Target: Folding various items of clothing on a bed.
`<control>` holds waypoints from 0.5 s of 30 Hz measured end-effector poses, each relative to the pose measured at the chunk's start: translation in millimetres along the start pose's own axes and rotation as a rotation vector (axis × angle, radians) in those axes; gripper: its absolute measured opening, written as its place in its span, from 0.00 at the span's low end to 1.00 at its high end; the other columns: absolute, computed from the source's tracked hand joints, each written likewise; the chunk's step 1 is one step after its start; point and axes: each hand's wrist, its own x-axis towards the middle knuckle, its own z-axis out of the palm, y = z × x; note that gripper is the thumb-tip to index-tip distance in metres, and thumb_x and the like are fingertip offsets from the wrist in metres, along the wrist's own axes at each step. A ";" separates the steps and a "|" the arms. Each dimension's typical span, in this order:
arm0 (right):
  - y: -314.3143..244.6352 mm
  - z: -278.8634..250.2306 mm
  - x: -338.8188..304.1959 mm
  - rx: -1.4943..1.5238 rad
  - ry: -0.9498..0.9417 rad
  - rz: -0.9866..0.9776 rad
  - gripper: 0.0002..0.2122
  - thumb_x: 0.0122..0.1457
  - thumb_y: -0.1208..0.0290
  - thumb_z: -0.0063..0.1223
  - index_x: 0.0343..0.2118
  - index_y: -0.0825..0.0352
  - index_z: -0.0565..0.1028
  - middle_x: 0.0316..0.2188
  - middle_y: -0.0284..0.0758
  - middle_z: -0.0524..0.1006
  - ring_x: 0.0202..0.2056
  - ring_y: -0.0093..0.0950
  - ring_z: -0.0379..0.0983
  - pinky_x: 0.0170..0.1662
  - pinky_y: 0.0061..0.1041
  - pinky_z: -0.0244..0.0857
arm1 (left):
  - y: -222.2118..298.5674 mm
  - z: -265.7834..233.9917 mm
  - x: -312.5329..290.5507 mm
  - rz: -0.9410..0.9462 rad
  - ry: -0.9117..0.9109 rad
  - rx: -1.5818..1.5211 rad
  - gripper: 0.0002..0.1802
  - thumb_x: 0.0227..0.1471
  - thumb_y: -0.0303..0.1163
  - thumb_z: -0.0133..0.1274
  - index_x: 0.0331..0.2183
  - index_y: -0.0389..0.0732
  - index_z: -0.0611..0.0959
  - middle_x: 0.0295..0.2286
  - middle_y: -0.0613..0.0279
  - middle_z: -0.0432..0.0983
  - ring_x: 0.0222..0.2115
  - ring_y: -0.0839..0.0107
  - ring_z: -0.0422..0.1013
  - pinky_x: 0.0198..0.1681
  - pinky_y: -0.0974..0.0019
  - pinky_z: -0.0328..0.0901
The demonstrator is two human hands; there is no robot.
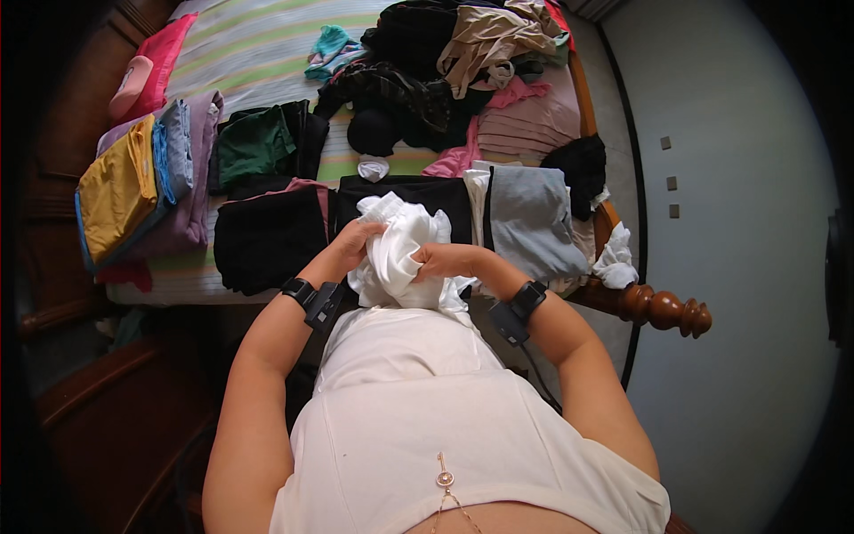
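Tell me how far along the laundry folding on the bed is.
Done: folded stacks lie on the bed, among them the yellow and blue stack, the black folded piece and the grey folded piece. In hand: the left hand and right hand both grip a bunched white garment. Left: the unsorted heap of clothes at the far end of the bed.

You hold a crumpled white fabric garment (402, 254), bunched into loose folds and raised just in front of your chest, above the near edge of the bed. Your left hand (354, 242) grips its left side and your right hand (438, 261) pinches its right side. Its lower part hangs down against your white top.
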 end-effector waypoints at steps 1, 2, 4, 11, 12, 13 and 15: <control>6.1 -1.8 3.0 -0.023 0.029 -0.014 0.14 0.48 0.75 0.55 0.40 0.65 0.78 0.33 0.28 0.77 0.37 0.21 0.70 0.45 0.21 0.62 | 3.9 9.6 -2.9 0.026 -0.040 0.015 0.22 0.43 0.26 0.57 0.45 0.38 0.76 0.40 0.56 0.76 0.41 0.63 0.73 0.48 0.62 0.65; 12.0 -6.9 3.4 -0.022 0.033 -0.012 0.14 0.48 0.75 0.55 0.40 0.65 0.78 0.33 0.28 0.77 0.37 0.21 0.70 0.45 0.21 0.62 | 7.2 17.1 -5.4 0.054 -0.079 0.029 0.22 0.42 0.24 0.57 0.44 0.37 0.77 0.39 0.56 0.76 0.40 0.64 0.73 0.47 0.61 0.66; 20.4 -20.9 3.1 0.016 0.242 -0.070 0.15 0.46 0.76 0.54 0.40 0.65 0.78 0.33 0.29 0.78 0.37 0.22 0.70 0.46 0.21 0.61 | 14.5 23.8 -10.7 0.084 -0.089 0.042 0.23 0.41 0.23 0.57 0.44 0.36 0.76 0.38 0.58 0.76 0.39 0.65 0.73 0.47 0.62 0.65; 5.7 -58.4 -9.9 0.422 0.696 -0.482 0.33 0.53 0.64 0.59 0.58 0.68 0.55 0.50 0.36 0.67 0.53 0.26 0.61 0.56 0.28 0.54 | 52.2 51.3 -44.5 0.295 -0.242 0.182 0.26 0.43 0.24 0.57 0.47 0.39 0.74 0.41 0.64 0.74 0.44 0.71 0.69 0.52 0.65 0.59; -5.3 -58.8 -16.3 0.422 0.697 -0.484 0.33 0.53 0.64 0.59 0.58 0.68 0.55 0.50 0.36 0.67 0.53 0.26 0.61 0.56 0.28 0.54 | 55.6 53.8 -46.0 0.308 -0.269 0.236 0.27 0.43 0.24 0.58 0.48 0.40 0.73 0.41 0.64 0.74 0.44 0.71 0.68 0.53 0.66 0.58; -15.2 -59.0 -21.9 0.408 0.665 -0.512 0.31 0.53 0.64 0.60 0.57 0.68 0.59 0.49 0.35 0.68 0.51 0.25 0.63 0.55 0.27 0.55 | 58.1 56.4 -47.5 0.319 -0.295 0.290 0.28 0.43 0.24 0.59 0.49 0.42 0.73 0.40 0.65 0.74 0.44 0.72 0.68 0.53 0.66 0.57; -18.8 -63.2 -25.0 0.396 0.636 -0.542 0.29 0.52 0.64 0.60 0.55 0.69 0.62 0.48 0.35 0.70 0.50 0.24 0.65 0.54 0.26 0.56 | 59.9 63.5 -52.4 0.337 -0.262 0.320 0.29 0.43 0.25 0.59 0.50 0.42 0.72 0.41 0.65 0.73 0.45 0.72 0.67 0.53 0.66 0.57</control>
